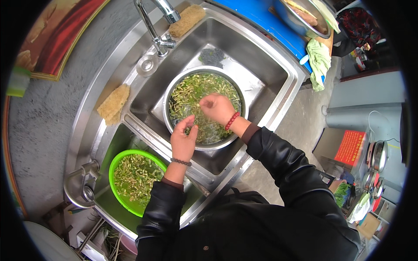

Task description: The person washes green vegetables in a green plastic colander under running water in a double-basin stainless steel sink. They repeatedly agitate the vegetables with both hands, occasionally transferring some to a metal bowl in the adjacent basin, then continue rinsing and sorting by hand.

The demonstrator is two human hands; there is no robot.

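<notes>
A round stainless steel basin [247,107] of water stands in the larger sink bowl, with many cut green-and-pale vegetable pieces, apparently sprouts [196,85], floating in it. Above the middle of the basin is my right hand [219,108], its fingertips drawn together; whether a small piece is pinched there is not clear. My left hand [184,138] hovers over the basin's near-left rim, thumb and fingers apart, and nothing plainly shows between them. In the smaller sink bowl, a bright green plastic basin [112,177] contains more of the same pieces in water, partly hidden by my left forearm.
The chrome faucet [160,44] rises behind the sink, beside a drain strainer [147,65]. Loofah sponges [113,104] lie on the steel ledge. At the upper right, a metal bowl [303,19] and a green cloth [318,62] rest near a blue surface [261,16].
</notes>
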